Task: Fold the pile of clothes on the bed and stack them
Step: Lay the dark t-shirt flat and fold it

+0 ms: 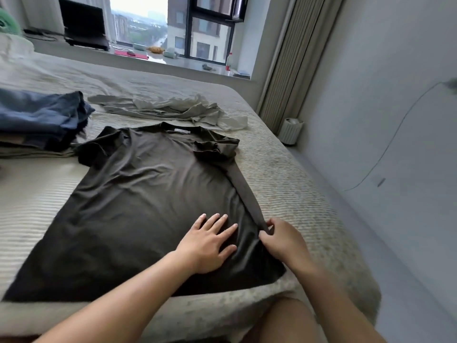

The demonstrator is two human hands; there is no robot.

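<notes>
The dark T-shirt (pixel 148 194) lies flat on the bed (pixel 284 174); the left hand (pixel 210 246) presses spread at its 5 o'clock, the right hand (pixel 282 241) pinches the folded side strip, which may slip and skew.

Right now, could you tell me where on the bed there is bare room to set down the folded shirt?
Bare bed cover lies left of the dark T-shirt, below the folded stack; a narrower strip runs along its right edge. It is crowded behind the collar, where the pale garment sprawls. The left hand presses the shirt; the right hand pinches its fold.
</notes>
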